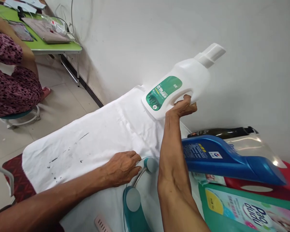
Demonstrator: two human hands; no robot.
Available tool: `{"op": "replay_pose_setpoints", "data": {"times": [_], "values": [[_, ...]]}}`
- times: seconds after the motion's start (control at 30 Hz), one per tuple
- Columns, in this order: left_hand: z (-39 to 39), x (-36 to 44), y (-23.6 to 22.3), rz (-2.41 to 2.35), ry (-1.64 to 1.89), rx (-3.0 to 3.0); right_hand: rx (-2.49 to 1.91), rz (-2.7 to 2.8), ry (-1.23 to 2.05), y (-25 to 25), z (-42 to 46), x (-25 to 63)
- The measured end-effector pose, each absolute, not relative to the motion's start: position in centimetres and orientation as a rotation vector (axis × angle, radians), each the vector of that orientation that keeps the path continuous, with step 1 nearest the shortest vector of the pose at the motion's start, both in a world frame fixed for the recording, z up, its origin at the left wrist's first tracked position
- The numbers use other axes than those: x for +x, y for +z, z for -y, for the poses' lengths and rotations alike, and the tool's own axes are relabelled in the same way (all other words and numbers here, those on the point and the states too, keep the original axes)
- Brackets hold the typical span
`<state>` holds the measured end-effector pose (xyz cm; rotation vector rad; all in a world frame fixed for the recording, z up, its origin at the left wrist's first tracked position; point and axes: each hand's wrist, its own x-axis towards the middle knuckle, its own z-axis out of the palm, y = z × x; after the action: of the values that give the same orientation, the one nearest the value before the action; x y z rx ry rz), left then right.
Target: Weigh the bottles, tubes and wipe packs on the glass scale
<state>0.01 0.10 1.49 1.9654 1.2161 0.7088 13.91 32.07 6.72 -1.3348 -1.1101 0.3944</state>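
My right hand (184, 106) is closed around the handle of a white laundry liquid bottle (193, 77). The bottle has a green label marked 2L and a pale cap. It is tilted, its cap pointing up and right and its base low over the cloth near the wall. My left hand (122, 168) has its fingers curled at the far left edge of a glass bathroom scale (132, 209) with teal parts and round grey pads. Part of the scale is hidden behind my right arm.
A white cloth (87, 141) with dark marks covers the table. At right lie a blue bottle (222, 158), a dark bottle (222, 132), a red container (251, 188) and a green pack (232, 206). A pink strip (102, 224) lies in front. Left, a person (12, 77) sits at a green table (58, 48).
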Motion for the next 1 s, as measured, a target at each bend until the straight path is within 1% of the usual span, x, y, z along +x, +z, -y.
{"op": "replay_pose_setpoints", "data": {"times": [0.13,0.23,0.33,0.43,0.6,0.7,0.77,0.83,0.87,1.0], "values": [[-0.2,0.1,1.4,-1.211,0.697,1.953,-1.436,0.829,0.315,5.7,-32.6,13.9],[-0.2,-0.1,1.4,-1.214,0.697,1.951,-1.513,0.846,0.343,6.0,-31.8,14.8],[-0.3,-0.2,1.2,-1.220,0.724,1.945,-1.549,0.959,0.343,6.9,-29.3,15.7],[-0.4,-0.2,0.8,-1.229,0.746,1.959,-1.488,1.152,0.205,8.1,-24.0,16.2],[-0.5,-0.4,0.4,-1.228,0.777,1.992,-1.220,1.574,-0.051,11.1,-10.4,18.1],[-0.5,-0.5,0.3,-1.229,0.790,2.006,-1.239,1.475,-0.297,12.4,-4.4,21.4],[-0.5,-0.5,0.2,-1.236,0.803,2.017,-1.311,1.325,-0.394,12.3,-2.6,24.3],[-0.6,-0.5,0.1,-1.243,0.819,2.025,-1.400,1.206,-0.369,11.4,-2.3,27.1],[-0.6,-0.5,0.1,-1.243,0.828,2.026,-1.438,1.166,-0.306,10.8,-2.5,28.3],[-0.6,-0.6,0.3,-1.237,0.839,2.016,-1.501,1.067,0.090,8.1,-4.9,30.8]]}}
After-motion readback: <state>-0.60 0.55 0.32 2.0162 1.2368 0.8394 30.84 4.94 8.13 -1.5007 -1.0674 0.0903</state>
